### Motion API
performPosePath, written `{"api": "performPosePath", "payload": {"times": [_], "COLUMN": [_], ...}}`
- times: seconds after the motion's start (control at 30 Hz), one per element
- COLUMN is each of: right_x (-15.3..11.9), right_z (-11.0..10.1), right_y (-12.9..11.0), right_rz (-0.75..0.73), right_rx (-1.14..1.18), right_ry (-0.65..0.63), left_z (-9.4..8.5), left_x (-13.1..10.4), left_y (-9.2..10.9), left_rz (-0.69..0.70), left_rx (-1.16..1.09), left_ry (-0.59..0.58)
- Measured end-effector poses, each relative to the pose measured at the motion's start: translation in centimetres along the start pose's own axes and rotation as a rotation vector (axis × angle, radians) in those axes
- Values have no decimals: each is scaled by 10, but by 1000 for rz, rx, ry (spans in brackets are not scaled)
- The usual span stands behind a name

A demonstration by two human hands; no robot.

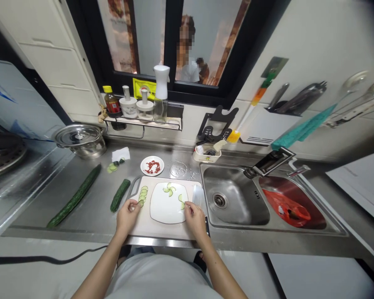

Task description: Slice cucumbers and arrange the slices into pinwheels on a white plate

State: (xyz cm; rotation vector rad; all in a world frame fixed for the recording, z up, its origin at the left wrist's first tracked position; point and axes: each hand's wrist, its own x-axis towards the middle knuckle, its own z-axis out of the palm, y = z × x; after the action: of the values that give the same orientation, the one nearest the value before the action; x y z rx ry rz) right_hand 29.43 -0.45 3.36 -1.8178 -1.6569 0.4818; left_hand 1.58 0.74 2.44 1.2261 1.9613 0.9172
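A white plate (166, 211) rests on a pale cutting board (143, 230). Toward its back, several cucumber slices (169, 189) are laid in a pinwheel; more slices (181, 199) lie at its right edge. My right hand (195, 218) is closed in a pinch on a slice at that edge. Left of the plate, an overlapping row of cucumber slices (143, 193) lies on the board. My left hand (127, 216) pinches the slice at the row's near end. A knife (198, 194) lies along the board's right side, partly behind my right hand.
Left of the board are a cut cucumber (120, 195) and a long whole cucumber (76, 197). Behind it stands a small plate of red pieces (152, 166). A lidded steel pot (81, 141) is at back left; a double sink (236, 195) lies to the right.
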Motion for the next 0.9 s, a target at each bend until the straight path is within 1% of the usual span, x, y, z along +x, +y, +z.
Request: {"api": "performPosePath", "payload": {"times": [0.1, 0.2, 0.27, 0.37, 0.47, 0.53, 0.63, 0.73, 0.9], "right_x": [4, 11, 17, 27, 37, 40, 43, 43, 42], "right_z": [1, 0, -3, -9, -14, -15, -15, -14, -14], "right_y": [-4, -15, -27, -50, -72, -84, -94, -99, -103], "right_rz": [-22, -68, -109, -159, -197, -215, -224, -227, -234], "right_rx": [39, 102, 153, 234, 332, 387, 433, 452, 460], "right_ry": [10, 12, 6, -7, -59, -111, -158, -180, -207], "left_z": [-5, -6, -6, -4, -1, -1, -1, -1, -1], "left_x": [3, 4, 3, 1, -1, -2, -3, -5, -9], "left_y": [18, 41, 56, 76, 92, 98, 105, 108, 112], "left_rz": [-40, -54, -27, 61, 155, 197, 227, 248, 250], "left_rx": [-264, -423, -472, -511, -506, -487, -465, -466, -472], "left_ry": [-52, -117, -170, -234, -285, -306, -341, -368, -367]}}
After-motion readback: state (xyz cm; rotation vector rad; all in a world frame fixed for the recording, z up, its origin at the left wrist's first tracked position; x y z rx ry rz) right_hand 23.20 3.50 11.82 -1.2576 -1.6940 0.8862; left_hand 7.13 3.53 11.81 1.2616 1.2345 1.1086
